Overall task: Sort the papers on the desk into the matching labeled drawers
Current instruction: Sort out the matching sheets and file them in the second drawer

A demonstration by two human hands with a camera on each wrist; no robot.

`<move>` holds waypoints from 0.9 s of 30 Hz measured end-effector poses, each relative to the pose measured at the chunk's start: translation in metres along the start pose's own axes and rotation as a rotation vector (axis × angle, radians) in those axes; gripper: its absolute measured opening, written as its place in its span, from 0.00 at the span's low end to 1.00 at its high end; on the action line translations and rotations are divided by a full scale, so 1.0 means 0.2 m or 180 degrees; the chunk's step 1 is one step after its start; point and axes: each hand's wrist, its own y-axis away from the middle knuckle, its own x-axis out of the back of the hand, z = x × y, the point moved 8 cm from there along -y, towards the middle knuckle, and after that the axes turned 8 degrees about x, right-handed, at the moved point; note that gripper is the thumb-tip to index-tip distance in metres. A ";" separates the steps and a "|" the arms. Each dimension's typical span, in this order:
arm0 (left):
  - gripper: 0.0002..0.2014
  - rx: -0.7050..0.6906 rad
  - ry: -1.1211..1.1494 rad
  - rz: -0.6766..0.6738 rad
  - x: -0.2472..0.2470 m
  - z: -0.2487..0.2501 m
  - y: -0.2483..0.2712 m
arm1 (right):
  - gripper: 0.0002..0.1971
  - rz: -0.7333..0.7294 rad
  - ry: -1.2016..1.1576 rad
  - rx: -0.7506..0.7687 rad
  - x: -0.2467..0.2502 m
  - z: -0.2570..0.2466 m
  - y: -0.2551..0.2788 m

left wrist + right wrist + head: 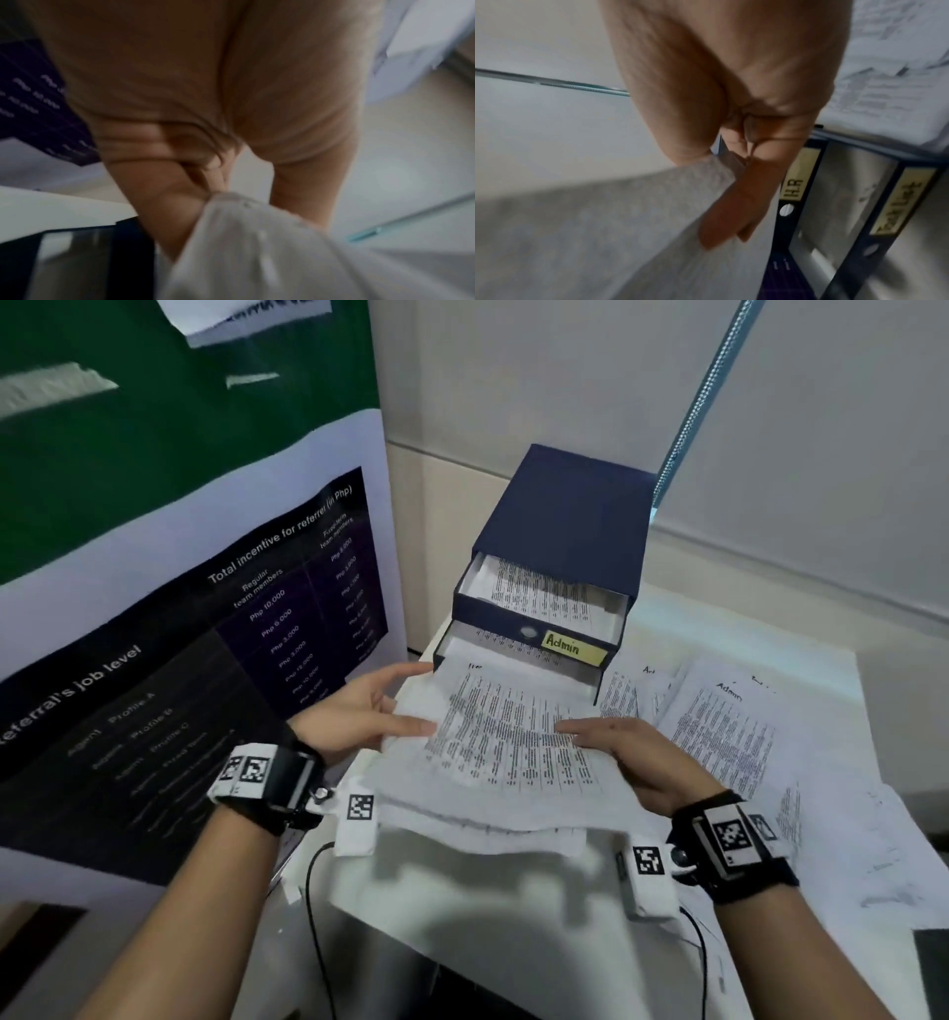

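Hands: left hand [359, 711] and right hand [624, 755] are each pinching a side edge of the printed sheet [508, 737], keeping it flat in front of the drawer unit [554, 557].
Fingers: thumbs are lying on top, fingers underneath.
Drawers: three are showing labels: Admin drawer [544, 629], HR drawer [793, 186], a third unreadable; two are standing open.
Loose papers [729, 731]: lying right of the unit, too overlapped for counting.

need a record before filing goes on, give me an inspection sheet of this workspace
surface: white desk, mostly papered over
job's things: navy drawer unit, top two drawers open with sheets inside; Admin label; HR label; held stack of papers
clutter: loose papers spread at right
grippers: left hand and right hand each grip the stack's side edges
cables: black cable at the front edge
surroundings: incentive poster at left, wall behind
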 end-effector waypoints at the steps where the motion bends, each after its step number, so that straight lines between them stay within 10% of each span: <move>1: 0.34 -0.0094 0.0172 -0.0013 0.03 0.04 0.01 | 0.13 -0.0068 -0.0048 -0.0039 -0.03 0.00 -0.01; 10: 0.23 -0.0020 -0.0144 0.0447 0.17 0.02 -0.16 | 0.15 0.0841 -0.0042 0.0137 0.05 0.02 -0.23; 14: 0.14 -0.0089 -0.0168 0.0794 0.21 -0.01 -0.26 | 0.29 0.0186 -0.0049 -0.0178 -0.01 0.08 -0.17; 19: 0.11 -0.0126 -0.0121 0.0747 0.17 -0.05 -0.40 | 0.24 -0.0111 -0.0674 -0.0425 -0.04 0.12 -0.12; 27: 0.14 -0.0127 -0.0172 0.1363 0.10 0.00 -0.56 | 0.14 0.1192 -0.0114 0.0158 0.06 0.06 -0.38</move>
